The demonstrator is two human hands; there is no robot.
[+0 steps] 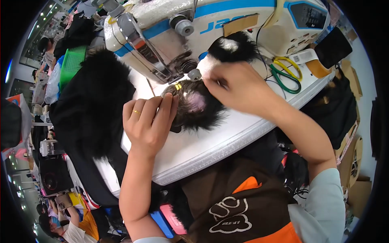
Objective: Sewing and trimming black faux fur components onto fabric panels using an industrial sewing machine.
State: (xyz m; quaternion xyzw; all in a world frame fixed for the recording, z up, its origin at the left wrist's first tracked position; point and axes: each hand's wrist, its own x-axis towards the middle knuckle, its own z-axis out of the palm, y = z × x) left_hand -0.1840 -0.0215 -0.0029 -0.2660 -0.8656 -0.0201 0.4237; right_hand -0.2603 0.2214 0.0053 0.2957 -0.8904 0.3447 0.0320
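Observation:
A small piece of black faux fur [206, 111] with a pale pinkish patch lies under the head of a white and blue sewing machine [156, 30]. My left hand [150, 119], a ring on one finger, pinches the fur's left edge beside the yellow presser-foot parts [178, 86]. To the right of the needle area, my right hand [239, 89] is raised above the fur with its fingers curled together and slightly blurred. What those fingers hold, if anything, is hidden. Behind it, another black fur piece [239, 46] with a white patch rests against the machine.
Green-handled scissors [285, 81] and yellow-handled scissors [289, 67] lie right of the machine. A large black furry garment [93, 109] drapes over the table's left side, near a green basket [73, 62]. A ruler strip [219, 152] follows the white table's front edge. Other people sit far left.

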